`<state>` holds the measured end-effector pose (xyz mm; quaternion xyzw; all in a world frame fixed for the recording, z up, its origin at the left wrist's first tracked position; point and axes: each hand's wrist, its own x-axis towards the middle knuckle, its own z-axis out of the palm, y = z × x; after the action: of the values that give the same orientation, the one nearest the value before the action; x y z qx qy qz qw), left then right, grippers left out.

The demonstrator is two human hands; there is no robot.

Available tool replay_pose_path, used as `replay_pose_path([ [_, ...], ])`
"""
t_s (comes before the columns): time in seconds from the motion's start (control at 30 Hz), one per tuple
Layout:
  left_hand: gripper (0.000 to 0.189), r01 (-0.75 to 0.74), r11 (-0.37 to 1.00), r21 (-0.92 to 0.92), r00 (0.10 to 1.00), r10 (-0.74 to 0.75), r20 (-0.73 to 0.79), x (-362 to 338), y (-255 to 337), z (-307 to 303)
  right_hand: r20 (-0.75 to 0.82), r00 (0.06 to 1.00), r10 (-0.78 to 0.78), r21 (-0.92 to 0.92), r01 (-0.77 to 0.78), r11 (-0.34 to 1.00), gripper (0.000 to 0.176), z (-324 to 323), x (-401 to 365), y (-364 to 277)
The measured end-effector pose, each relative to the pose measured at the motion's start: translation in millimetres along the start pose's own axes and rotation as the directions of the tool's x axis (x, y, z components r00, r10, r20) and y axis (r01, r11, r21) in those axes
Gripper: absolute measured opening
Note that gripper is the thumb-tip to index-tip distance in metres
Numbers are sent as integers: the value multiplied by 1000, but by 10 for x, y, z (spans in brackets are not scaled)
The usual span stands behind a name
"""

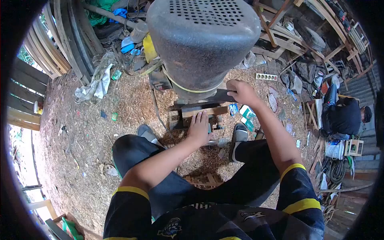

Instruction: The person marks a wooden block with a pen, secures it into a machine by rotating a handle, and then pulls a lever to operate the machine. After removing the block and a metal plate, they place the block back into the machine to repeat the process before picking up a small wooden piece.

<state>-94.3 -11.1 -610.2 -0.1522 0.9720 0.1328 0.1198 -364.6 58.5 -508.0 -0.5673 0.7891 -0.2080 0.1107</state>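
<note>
Just below the large dark metal machine, a short wooden piece lies across a low dark bench-like base. My left hand rests on the near side of this piece, its fingers stretched out and flat over the edge. Up and to the right, my right hand has its fingers curled round the right end of a dark flat bar. The bar runs left under the machine's lower rim, behind the wooden piece. Its left part is hard to make out.
Wood shavings cover the ground. A power strip lies right of the machine. Another person sits at the far right, beside a wooden frame. Curved planks lean at upper left. My sandalled feet flank the base.
</note>
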Motion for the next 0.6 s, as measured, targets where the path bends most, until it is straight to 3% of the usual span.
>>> replay_pose_path([
  [0.1, 93, 32, 998, -55, 999, -31, 13, 52, 16, -35, -132, 989, 68, -104, -82, 991, 34, -17, -89, 36],
  [0.17, 93, 87, 985, -149, 995, -92, -25, 158, 13, 46, -97, 988, 120, -78, -128, 989, 34, -263, -190, -113],
  [0.27, 104, 146, 885, -443, 966, -225, -130, 133, 98, -206, -64, 993, 101, -42, -104, 994, 36, -512, -462, -163],
  [0.37, 114, 30, 691, -723, 953, -239, -188, -7, 215, -540, 196, 975, 103, -14, -103, 995, 38, -747, -696, -195],
  [0.43, 119, -101, 554, -827, 948, -198, -248, -124, 266, -671, 333, 942, -23, 107, -14, 994, 42, -735, -767, -152],
  [0.47, 95, -227, 444, -867, 928, -172, -331, -142, 276, -627, 349, 932, -95, 179, 33, 983, 42, -675, -800, -171],
  [0.57, 60, -155, 154, -976, 973, -149, -178, -152, 238, -553, 439, 878, -192, 293, 62, 954, 45, -443, -767, -196],
  [0.6, 37, -198, 181, -963, 953, -195, -232, -246, 257, -637, 458, 867, -194, 302, 53, 952, 45, -379, -749, -236],
])
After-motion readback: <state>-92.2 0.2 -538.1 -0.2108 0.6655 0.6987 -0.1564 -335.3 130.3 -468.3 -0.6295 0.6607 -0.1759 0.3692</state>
